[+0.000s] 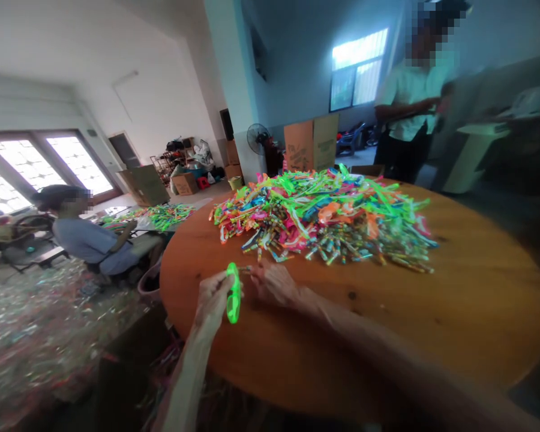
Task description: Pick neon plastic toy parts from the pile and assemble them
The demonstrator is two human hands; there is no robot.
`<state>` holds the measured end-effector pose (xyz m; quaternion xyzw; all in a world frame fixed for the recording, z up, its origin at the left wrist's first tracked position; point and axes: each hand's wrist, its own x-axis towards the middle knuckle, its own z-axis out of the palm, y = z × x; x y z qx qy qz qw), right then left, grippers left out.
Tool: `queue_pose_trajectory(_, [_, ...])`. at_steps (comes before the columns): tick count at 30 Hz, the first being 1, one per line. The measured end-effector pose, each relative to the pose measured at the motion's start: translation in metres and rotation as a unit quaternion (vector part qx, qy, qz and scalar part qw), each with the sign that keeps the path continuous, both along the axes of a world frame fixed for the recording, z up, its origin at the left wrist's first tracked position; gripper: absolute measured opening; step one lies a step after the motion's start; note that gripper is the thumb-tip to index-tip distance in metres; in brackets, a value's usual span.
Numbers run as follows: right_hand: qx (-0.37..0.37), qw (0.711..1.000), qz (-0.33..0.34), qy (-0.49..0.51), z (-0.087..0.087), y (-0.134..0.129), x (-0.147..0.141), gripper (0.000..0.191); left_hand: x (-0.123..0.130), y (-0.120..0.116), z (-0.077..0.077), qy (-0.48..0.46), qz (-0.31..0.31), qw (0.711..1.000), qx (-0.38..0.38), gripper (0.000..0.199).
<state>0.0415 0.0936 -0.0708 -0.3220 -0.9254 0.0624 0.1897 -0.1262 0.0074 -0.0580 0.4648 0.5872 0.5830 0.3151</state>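
A bright green, long plastic piece (233, 300) with an opening in its lower part stands upright in the fingers of my left hand (213, 294), over the near left part of the round table. Close by on its right, my right hand (272, 282) pinches a thin, small stick-like tube (246, 270) that points at the green piece. Whether the tube touches the green piece I cannot tell. Beyond both hands lies a big heap of colourful plastic pieces and small patterned tubes (319, 216), mostly green, orange, pink and blue.
The round wooden table (432, 318) carries the heap. To the left a seated person (94, 240) works at a low table with more coloured pieces (171, 216). Clear wrappers (49, 336) cover the floor. Another person (414, 114) stands behind, right of a cardboard box (310, 144) and a fan (257, 138).
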Motion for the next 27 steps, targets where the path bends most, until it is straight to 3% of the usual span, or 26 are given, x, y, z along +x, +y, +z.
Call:
queue_pose_trajectory(3, [0.006,0.997,0.053,-0.053,-0.006,0.019,-0.009,0.024,-0.008,-0.003,0.012,0.063,-0.048,0.996,-0.043,0.038])
queue_pose_trajectory(6, [0.011,0.994,0.074,-0.082,-0.011,0.018,0.004,0.025,-0.008,-0.004,0.016,0.193,-0.095,0.975,-0.052,0.040])
queue_pose_trajectory(9, [0.008,0.995,0.046,-0.085,-0.016,0.002,0.045,0.029,0.005,-0.005,0.012,0.315,-0.153,0.936,-0.020,0.036])
queue_pose_trajectory(13, [-0.018,0.996,-0.049,-0.078,-0.017,-0.025,0.114,0.024,0.037,0.001,0.005,0.431,-0.236,0.871,0.002,0.030])
queue_pose_trajectory(16, [-0.045,0.993,-0.075,-0.076,-0.010,-0.035,0.150,0.023,0.062,0.013,0.001,0.474,-0.283,0.834,0.016,0.029])
queue_pose_trajectory(20, [-0.061,0.993,-0.034,-0.099,-0.008,-0.026,0.173,0.023,0.089,0.027,-0.003,0.510,-0.327,0.795,0.038,0.026])
queue_pose_trajectory(27, [-0.045,0.996,-0.042,-0.065,-0.006,-0.009,0.192,0.020,0.110,0.031,-0.002,0.536,-0.323,0.778,0.053,0.027])
